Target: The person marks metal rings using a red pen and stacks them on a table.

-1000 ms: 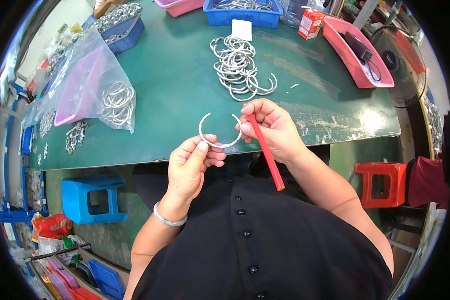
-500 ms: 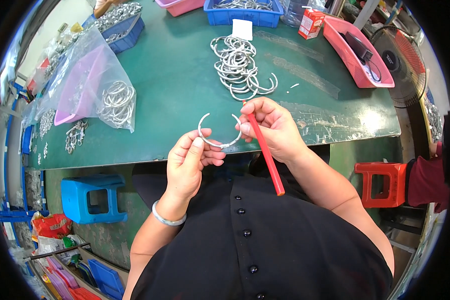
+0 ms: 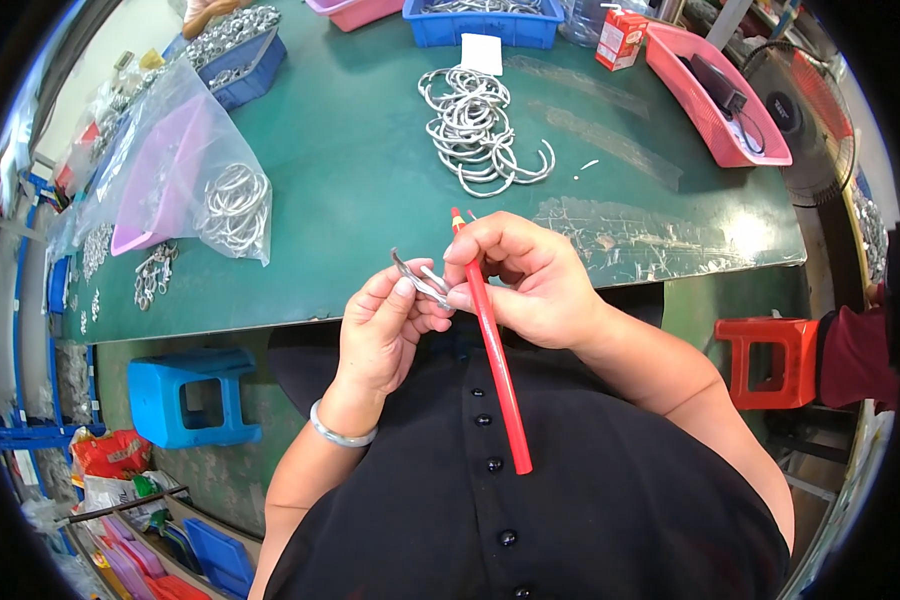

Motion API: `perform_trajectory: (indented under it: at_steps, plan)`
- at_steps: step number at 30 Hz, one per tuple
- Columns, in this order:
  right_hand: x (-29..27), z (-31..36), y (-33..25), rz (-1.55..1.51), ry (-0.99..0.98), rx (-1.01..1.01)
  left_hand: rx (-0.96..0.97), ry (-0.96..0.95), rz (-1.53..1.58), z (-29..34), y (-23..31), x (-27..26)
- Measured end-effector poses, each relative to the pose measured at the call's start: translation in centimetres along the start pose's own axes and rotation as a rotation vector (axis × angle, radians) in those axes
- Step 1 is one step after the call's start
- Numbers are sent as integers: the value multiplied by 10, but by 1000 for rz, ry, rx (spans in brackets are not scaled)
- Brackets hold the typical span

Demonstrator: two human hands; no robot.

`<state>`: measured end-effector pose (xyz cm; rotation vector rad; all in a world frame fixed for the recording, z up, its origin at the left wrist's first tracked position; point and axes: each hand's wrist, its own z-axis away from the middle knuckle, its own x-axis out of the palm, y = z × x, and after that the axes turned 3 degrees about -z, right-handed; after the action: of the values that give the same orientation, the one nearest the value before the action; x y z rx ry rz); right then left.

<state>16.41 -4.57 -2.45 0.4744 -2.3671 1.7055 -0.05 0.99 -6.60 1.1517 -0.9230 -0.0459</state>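
Between both hands is a silver open bangle [image 3: 425, 283], tilted so that it shows nearly edge-on. My left hand [image 3: 378, 325] pinches one side of it between thumb and fingers. The fingertips of my right hand [image 3: 525, 280] touch its other side. Tucked in that same right hand is a red pencil [image 3: 497, 375], its tip up toward the table and its long end hanging over my dark top. A heap of silver open bangles [image 3: 475, 130] lies on the green table [image 3: 340, 190] beyond my hands.
On the left, a clear plastic bag [image 3: 240, 205] of bangles rests by a pink basket [image 3: 160, 190]. Blue bins [image 3: 485, 30] of metal pieces, a red drink carton [image 3: 620, 40] and a pink tray [image 3: 705, 95] stand farther back. Blue [image 3: 195, 395] and red stools [image 3: 770, 360] flank me.
The bangle has turned from facing me as an open ring to nearly edge-on. My right hand has moved left and slightly down, and the red pencil has swung more upright.
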Motion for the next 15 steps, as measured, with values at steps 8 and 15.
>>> perform_trajectory:
  at_steps: [8, 15]
  plan:
    - [0, 1, 1, 139, -17, -40, -36, 5, 25, 0, -2, 1]
    - [-3, 1, -1, 172, -14, -20, -47, 18, 49, -1, -2, 0]
